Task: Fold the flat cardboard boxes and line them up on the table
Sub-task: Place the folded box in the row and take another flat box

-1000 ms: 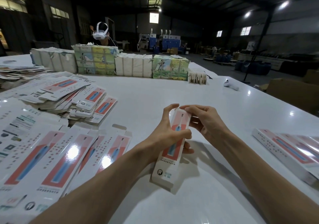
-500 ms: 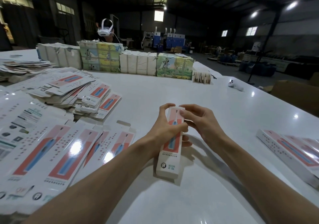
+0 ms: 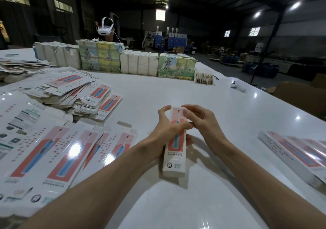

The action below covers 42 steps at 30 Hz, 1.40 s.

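Flat boxes (image 3: 53,154) are fanned out all over the left of the white surface (image 3: 176,94). In the middle, the left hand (image 3: 165,131) has its fingers wrapped round a folded-up box (image 3: 174,158), whose lower end is down near the surface. The right hand (image 3: 202,123) fingers are pinching the top end. More folded boxes (image 3: 296,154) lie side by side far right.

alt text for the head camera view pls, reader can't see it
Two hands hold a folded pink-and-white box over a white table: the left hand grips its middle, the right hand pinches its top end. Piled flat boxes lie at left, finished boxes at right.
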Each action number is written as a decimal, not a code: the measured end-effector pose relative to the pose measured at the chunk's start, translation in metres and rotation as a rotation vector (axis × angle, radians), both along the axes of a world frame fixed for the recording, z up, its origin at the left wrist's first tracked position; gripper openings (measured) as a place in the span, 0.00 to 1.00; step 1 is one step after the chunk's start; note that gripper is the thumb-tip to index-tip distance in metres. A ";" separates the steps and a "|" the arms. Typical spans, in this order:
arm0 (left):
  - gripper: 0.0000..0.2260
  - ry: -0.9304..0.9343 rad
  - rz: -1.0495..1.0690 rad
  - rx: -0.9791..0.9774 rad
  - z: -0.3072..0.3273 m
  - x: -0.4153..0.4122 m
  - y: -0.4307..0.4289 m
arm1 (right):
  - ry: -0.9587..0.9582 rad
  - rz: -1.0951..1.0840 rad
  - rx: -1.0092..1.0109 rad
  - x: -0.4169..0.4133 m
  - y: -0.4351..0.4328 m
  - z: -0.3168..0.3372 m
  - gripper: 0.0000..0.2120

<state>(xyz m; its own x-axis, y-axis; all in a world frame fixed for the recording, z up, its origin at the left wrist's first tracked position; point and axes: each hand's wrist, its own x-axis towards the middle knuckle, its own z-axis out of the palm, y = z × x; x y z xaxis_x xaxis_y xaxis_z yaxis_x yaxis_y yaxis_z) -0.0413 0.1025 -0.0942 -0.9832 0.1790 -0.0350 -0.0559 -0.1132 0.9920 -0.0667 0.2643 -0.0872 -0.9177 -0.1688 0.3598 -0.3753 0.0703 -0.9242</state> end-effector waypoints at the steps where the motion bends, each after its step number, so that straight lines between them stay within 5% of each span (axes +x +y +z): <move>1: 0.37 -0.032 0.020 0.027 0.000 0.000 0.001 | 0.017 -0.022 0.043 0.000 -0.002 -0.001 0.15; 6: 0.23 -0.100 0.095 0.192 0.006 -0.002 -0.001 | 0.205 -0.143 0.261 0.001 -0.010 -0.001 0.11; 14: 0.26 -0.188 0.033 0.654 0.021 0.011 -0.008 | 0.341 -0.165 0.517 0.014 -0.029 -0.005 0.11; 19: 0.30 -0.203 -0.027 0.690 0.024 0.012 -0.010 | 0.266 -0.183 0.565 0.023 -0.025 -0.001 0.14; 23: 0.32 -0.212 -0.073 0.647 0.022 0.010 -0.003 | 0.267 -0.198 0.719 0.037 -0.011 0.010 0.32; 28: 0.26 -0.153 -0.141 0.419 0.016 0.008 0.009 | 0.382 -0.393 0.904 0.057 0.028 0.012 0.22; 35: 0.14 -0.028 -0.123 0.102 0.008 0.011 0.006 | 0.069 -0.745 1.198 0.089 0.114 0.003 0.18; 42: 0.10 0.048 -0.194 -0.027 0.007 0.013 0.010 | -0.007 -0.931 1.351 0.104 0.163 -0.004 0.17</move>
<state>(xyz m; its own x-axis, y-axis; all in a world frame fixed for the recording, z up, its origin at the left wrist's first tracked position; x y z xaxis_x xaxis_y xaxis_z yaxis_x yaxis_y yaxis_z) -0.0286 0.1123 -0.0868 -0.9310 0.3651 0.0035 -0.0270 -0.0784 0.9966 0.0376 0.4278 -0.0912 -0.8780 0.2399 0.4143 0.2592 0.9658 -0.0099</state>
